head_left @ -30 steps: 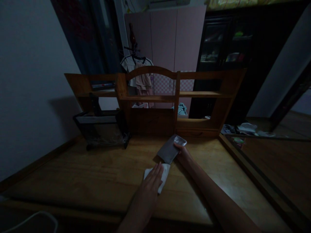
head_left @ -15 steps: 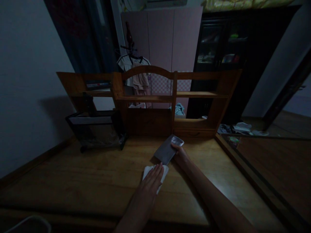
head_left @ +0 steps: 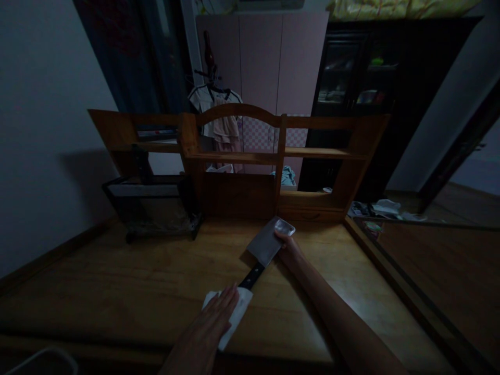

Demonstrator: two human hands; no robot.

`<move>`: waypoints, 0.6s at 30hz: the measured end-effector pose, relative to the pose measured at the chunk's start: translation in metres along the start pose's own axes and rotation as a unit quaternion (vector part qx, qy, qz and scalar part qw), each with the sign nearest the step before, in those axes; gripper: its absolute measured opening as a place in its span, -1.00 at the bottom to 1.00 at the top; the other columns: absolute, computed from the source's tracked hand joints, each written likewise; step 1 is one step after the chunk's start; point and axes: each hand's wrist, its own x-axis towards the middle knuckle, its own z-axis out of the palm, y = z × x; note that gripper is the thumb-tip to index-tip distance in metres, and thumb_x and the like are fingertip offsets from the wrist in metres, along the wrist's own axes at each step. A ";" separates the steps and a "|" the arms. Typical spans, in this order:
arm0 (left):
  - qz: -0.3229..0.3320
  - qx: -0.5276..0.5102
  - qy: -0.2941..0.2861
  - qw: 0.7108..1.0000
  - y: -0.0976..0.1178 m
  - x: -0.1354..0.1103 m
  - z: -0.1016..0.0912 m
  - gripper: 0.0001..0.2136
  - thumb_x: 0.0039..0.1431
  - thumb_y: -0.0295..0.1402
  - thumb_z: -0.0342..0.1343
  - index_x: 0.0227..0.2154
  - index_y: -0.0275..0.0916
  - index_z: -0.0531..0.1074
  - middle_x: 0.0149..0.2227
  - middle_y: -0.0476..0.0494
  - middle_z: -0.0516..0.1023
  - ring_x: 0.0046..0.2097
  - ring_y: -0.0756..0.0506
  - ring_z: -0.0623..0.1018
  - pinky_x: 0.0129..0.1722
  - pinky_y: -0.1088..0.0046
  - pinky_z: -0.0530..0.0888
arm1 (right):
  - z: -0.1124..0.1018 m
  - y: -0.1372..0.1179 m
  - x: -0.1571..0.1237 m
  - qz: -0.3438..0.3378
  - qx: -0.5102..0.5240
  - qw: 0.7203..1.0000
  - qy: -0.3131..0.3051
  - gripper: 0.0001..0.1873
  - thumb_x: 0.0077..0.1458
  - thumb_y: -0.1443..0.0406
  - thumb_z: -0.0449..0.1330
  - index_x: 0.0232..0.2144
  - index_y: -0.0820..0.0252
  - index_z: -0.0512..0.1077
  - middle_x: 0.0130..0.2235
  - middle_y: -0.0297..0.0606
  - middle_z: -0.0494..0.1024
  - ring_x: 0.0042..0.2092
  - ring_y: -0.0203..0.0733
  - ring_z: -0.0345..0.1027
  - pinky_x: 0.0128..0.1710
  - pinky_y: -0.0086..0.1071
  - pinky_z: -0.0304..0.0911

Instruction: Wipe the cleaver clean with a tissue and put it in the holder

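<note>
A cleaver [head_left: 266, 244] with a broad grey blade and a black riveted handle [head_left: 252, 276] is held above the wooden desk, its handle slanting toward me. My right hand [head_left: 289, 251] grips the far end of the blade, thumb on top. My left hand [head_left: 221, 311] presses a folded white tissue [head_left: 239, 310] over the lower end of the handle, fingers together along it. The tissue and hand hide the handle's tip.
The wooden desk top [head_left: 128, 291] spreads around both hands. Behind it stands a wooden shelf unit [head_left: 234, 158]. A dark-framed glass tank-like box [head_left: 156, 211] sits at the back left. A raised edge [head_left: 385, 276] runs along the desk's right side.
My left hand and the tissue have slid down and left, toward me along the handle, so the black upper handle now shows. My right hand still holds the blade in nearly the same place.
</note>
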 end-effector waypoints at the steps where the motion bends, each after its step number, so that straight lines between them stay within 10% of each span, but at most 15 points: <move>1: 0.004 -0.002 -0.004 1.000 0.001 0.002 -0.002 -0.38 0.22 -0.56 -0.21 0.30 -0.05 -0.18 0.28 -0.03 0.06 0.25 -0.08 0.18 0.18 0.28 0.27 | 0.000 0.000 0.000 0.001 -0.001 1.000 0.000 -0.88 -0.04 0.40 0.23 -0.36 0.21 0.44 -0.40 -0.27 0.59 -0.38 -0.20 0.48 -0.27 -0.35 0.39; 18: 0.032 -0.010 -0.005 0.999 0.016 0.076 0.020 -0.33 0.18 -0.66 -0.23 0.31 -0.16 -0.28 0.31 -0.13 -0.05 0.31 -0.08 0.01 0.23 0.23 0.20 | 0.000 -0.001 -0.001 0.021 -0.005 1.000 0.004 -0.87 -0.05 0.38 0.23 -0.35 0.19 0.45 -0.44 -0.27 0.59 -0.39 -0.15 0.48 -0.28 -0.28 0.40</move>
